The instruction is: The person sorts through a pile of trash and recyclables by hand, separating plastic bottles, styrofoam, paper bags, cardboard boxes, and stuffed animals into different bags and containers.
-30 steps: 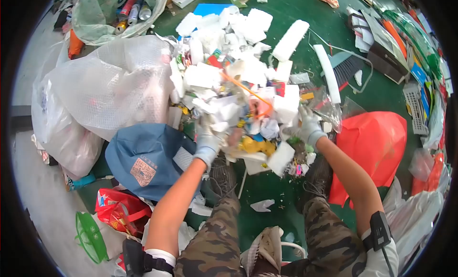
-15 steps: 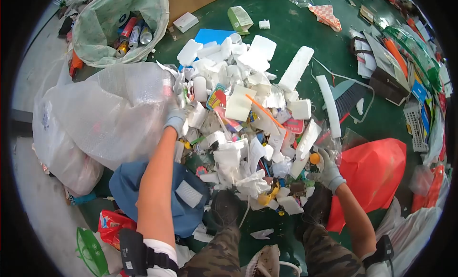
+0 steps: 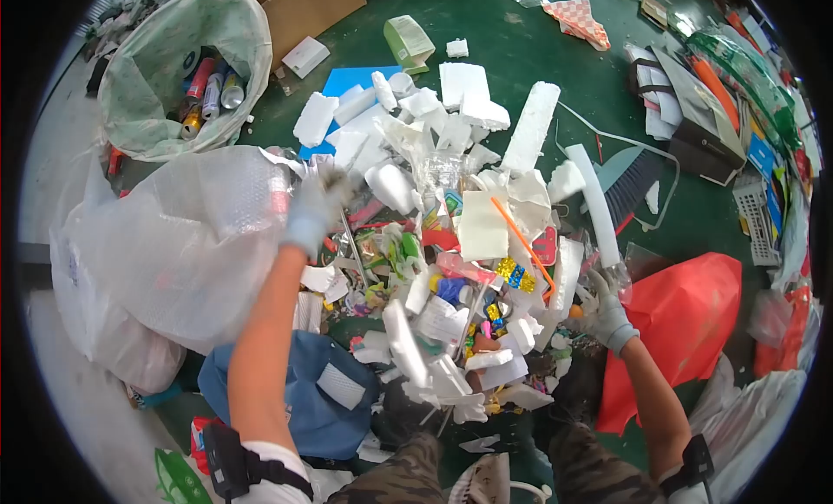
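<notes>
A heap of mixed scraps lies on the green floor, with white foam pieces (image 3: 403, 339), a cream sheet (image 3: 482, 225), an orange strip (image 3: 523, 249) and small coloured bits. At the heap's left edge is my gloved left hand (image 3: 314, 211), beside the bubble wrap; its fingers are smeared by motion. My gloved right hand (image 3: 607, 314) rests at the right edge, between a long white foam piece (image 3: 567, 283) and a red bag (image 3: 681, 317). Its fingers are apart, near some clear plastic, and nothing is visibly held.
A lined bag (image 3: 252, 49) holding cans stands at the upper left. Bubble wrap (image 3: 186, 244) covers the left side, above a blue cloth bag (image 3: 304, 391). A dark brush (image 3: 620, 187), a wire loop and a grey basket (image 3: 757, 222) lie to the right.
My left hand has moved up and slightly left. The heap is spread apart, showing more coloured scraps in its middle, and foam pieces have shifted. My right hand has stayed nearly in place.
</notes>
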The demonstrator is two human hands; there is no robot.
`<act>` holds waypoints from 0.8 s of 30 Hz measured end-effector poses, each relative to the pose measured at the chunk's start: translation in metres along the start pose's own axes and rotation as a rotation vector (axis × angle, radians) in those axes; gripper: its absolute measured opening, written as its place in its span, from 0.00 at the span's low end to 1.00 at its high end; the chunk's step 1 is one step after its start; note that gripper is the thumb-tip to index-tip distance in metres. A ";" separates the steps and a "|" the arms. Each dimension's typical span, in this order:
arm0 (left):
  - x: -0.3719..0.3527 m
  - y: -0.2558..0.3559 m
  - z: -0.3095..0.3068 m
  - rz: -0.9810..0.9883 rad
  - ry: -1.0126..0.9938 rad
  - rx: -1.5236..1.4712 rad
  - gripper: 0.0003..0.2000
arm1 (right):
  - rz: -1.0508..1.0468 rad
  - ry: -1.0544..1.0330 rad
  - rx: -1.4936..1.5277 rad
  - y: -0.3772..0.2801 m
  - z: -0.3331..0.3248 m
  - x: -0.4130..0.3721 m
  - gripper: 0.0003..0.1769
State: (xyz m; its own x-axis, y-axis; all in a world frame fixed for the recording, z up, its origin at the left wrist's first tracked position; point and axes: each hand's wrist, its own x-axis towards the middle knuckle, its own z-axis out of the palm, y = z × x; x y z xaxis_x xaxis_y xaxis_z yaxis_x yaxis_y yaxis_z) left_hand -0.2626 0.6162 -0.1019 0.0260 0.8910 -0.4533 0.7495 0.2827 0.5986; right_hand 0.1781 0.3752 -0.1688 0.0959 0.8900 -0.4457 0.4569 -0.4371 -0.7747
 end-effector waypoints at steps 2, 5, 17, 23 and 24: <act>0.053 -0.011 -0.001 -0.027 0.433 0.283 0.29 | -0.018 0.067 -0.369 -0.002 -0.003 -0.011 0.59; 0.104 -0.027 0.033 -0.131 0.614 0.446 0.34 | 0.057 0.039 -0.398 -0.003 -0.002 -0.025 0.58; 0.007 0.035 0.165 0.426 -0.203 0.226 0.46 | 0.060 -0.001 -0.323 -0.009 0.013 -0.046 0.55; -0.063 0.041 0.121 0.643 -0.327 0.500 0.24 | 0.008 -0.005 -0.299 0.016 0.023 -0.048 0.45; -0.067 0.034 0.106 0.825 -0.177 0.804 0.21 | -0.078 -0.025 -0.361 0.025 0.023 -0.048 0.43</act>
State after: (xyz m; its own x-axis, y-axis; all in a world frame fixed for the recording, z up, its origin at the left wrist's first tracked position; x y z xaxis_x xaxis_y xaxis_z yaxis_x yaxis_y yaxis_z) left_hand -0.1688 0.5286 -0.1216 0.7456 0.6194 -0.2457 0.6638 -0.7229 0.1921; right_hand 0.1645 0.3188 -0.1770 0.0286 0.9136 -0.4056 0.7451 -0.2899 -0.6006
